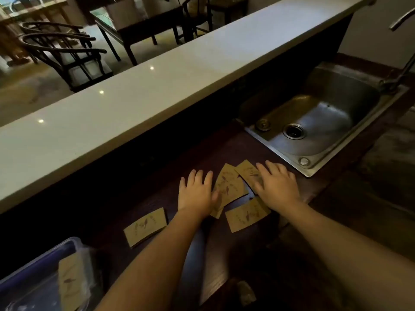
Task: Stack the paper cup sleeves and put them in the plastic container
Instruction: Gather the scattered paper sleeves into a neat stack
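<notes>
Several flat brown paper cup sleeves with bird prints lie on the dark wooden counter. An overlapping pile [229, 187] sits between my hands. My left hand [196, 193] rests flat, fingers spread, its thumb side touching the pile's left edge. My right hand [275, 184] lies palm down on another sleeve [247, 170]. One sleeve [246, 217] lies below the right hand, another sleeve [146, 226] lies alone at the left. The clear plastic container [45, 257] with a blue rim stands at the bottom left, with sleeves [70, 281] inside it.
A steel sink [318, 122] is set into the counter just right of the sleeves, its faucet [402, 63] at the far right. A raised white bar top [157, 86] runs along the far side. Chairs and tables stand beyond it.
</notes>
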`<state>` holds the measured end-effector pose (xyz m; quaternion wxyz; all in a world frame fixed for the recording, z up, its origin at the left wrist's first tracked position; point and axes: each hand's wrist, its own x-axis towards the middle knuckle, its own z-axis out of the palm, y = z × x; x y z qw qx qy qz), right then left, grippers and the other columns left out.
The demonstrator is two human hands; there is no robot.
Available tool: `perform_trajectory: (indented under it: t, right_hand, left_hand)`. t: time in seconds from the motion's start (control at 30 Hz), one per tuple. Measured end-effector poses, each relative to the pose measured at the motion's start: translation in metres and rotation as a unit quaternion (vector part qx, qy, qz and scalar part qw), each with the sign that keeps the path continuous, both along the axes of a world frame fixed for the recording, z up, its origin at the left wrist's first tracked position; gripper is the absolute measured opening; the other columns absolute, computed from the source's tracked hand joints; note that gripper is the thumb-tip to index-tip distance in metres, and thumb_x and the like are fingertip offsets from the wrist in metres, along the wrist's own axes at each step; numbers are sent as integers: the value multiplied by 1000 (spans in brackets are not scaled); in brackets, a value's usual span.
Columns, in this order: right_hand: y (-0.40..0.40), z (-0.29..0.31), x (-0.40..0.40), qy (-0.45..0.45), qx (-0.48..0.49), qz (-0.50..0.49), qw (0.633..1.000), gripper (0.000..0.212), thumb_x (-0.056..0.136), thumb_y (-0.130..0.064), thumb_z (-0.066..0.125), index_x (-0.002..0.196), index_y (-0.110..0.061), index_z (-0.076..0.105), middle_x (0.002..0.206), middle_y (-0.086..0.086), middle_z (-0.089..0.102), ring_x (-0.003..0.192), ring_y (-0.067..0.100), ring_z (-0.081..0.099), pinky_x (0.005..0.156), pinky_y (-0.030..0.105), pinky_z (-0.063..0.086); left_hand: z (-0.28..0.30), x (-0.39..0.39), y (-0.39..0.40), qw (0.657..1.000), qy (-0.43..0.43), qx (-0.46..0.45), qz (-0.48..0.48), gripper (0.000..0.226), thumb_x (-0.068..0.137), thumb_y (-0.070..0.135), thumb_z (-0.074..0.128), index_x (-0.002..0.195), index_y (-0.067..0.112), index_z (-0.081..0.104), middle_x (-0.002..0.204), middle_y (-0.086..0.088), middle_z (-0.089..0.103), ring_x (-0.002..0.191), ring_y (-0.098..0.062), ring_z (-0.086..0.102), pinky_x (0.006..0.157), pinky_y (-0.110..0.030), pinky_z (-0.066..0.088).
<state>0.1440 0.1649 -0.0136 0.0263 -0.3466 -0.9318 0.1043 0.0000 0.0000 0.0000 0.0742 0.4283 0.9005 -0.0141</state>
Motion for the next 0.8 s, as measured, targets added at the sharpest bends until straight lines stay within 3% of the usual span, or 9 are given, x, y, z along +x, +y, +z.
perform_trajectory:
  t: [0.13, 0.37, 0.67, 0.73, 0.8]
  right_hand:
    - [6, -6, -1, -34, 3, -29, 999, 64, 91, -50, 44, 140, -9, 38, 141, 11, 46, 126, 32, 38, 97, 45, 35]
    - [3, -15, -6, -70, -40, -73, 994, 65, 86, -59, 47, 126, -7, 50, 130, 12, 49, 120, 31, 39, 94, 42, 36]
    - [-2, -17, -10, 8, -122, -150, 981, 53, 79, -43, 65, 117, -9, 50, 125, 14, 52, 117, 33, 42, 91, 43, 39]
    - [-1, -16, -12, 33, -142, -158, 977, 49, 79, -35, 68, 115, -10, 48, 122, 14, 55, 116, 34, 44, 90, 43, 41]
    - [0, -18, -13, 66, -163, -162, 971, 43, 81, -27, 69, 114, -10, 48, 118, 13, 59, 113, 34, 47, 88, 43, 42]
  left_hand:
    - [-6, 3, 20, 1000, -13, -7, 4, 65, 92, 55, 36, 146, 18, 32, 155, -11, 29, 145, -29, 15, 115, -53, 15]
    - [-16, 6, 33, 999, -6, -37, -12, 63, 87, 61, 43, 131, 16, 52, 139, -9, 42, 129, -29, 33, 109, -48, 28]
    - [-21, 7, 37, 998, -43, -27, 23, 57, 84, 54, 55, 125, 14, 52, 127, -8, 49, 120, -28, 38, 97, -41, 34]
    - [-19, 4, 40, 996, -80, -10, 33, 53, 82, 49, 62, 119, 14, 50, 123, -8, 54, 116, -29, 43, 92, -41, 38]
    - [-17, 2, 40, 982, -178, 23, 50, 47, 82, 39, 67, 116, 14, 48, 115, -10, 61, 105, -29, 55, 84, -41, 47]
